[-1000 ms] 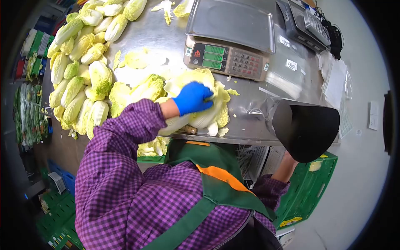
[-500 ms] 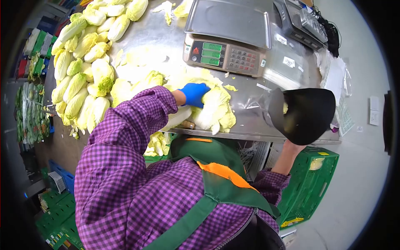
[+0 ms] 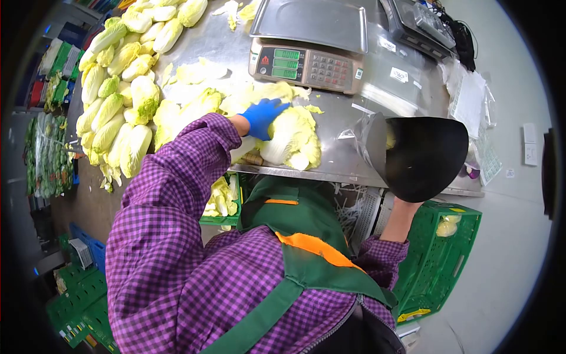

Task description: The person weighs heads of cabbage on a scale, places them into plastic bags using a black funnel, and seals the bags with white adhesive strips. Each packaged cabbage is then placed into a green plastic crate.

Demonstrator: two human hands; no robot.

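My left hand (image 3: 263, 118), in a blue glove, lies with fingers outstretched against the upper side of a pale napa cabbage (image 3: 295, 137) with loosened outer leaves, near the table's front edge. More loose cabbage leaves (image 3: 203, 106) lie to its left. My right hand (image 3: 408, 207) is under a wide black funnel (image 3: 430, 156) and holds it up at the table's right edge; its fingers are mostly hidden behind the funnel. Something yellowish shows at the funnel's left side, too small to name.
A scale (image 3: 306, 65) with a green display stands behind the cabbage. Clear plastic bags (image 3: 392, 88) lie to its right. Several whole napa cabbages (image 3: 109, 112) are piled at the left. Green crates (image 3: 439, 259) stand below the table.
My left hand has shifted slightly left and up in view, its fingers now more spread over the cabbage. The whole view has shifted a little. My right hand still holds the funnel.
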